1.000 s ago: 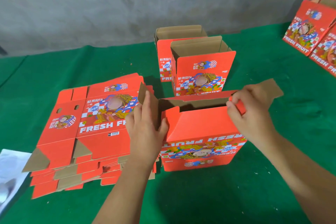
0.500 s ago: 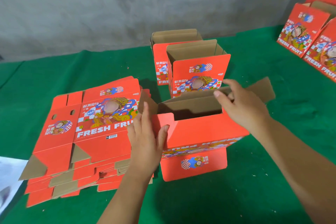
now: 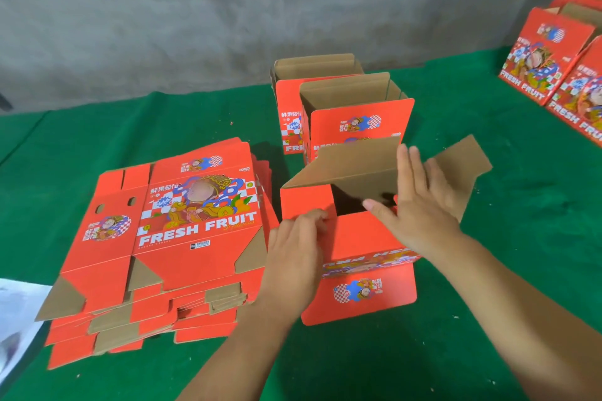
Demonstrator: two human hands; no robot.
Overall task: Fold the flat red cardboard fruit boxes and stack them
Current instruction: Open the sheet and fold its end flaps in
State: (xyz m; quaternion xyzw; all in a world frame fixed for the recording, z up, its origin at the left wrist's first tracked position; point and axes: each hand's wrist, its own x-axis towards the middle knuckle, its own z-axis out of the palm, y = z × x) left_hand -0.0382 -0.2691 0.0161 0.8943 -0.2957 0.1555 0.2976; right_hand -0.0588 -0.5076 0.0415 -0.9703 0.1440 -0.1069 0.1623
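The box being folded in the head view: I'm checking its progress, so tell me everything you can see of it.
The box being folded is red printed cardboard, brown inside, standing upside down on the green table before two folded boxes, right of the flat stack. Its top is open, brown flaps raised behind and to the right; a printed flap lies toward the person. The left hand holds its left corner; the right hand rests flat on a flap.

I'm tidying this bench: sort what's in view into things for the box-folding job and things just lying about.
For the job:
- half-folded red cardboard box, held by left hand and right hand
- pile of flat red cardboard boxes
- two folded open-topped red boxes behind
- finished red boxes, far right

Lying about:
- white plastic sheet, left edge
- green table cloth
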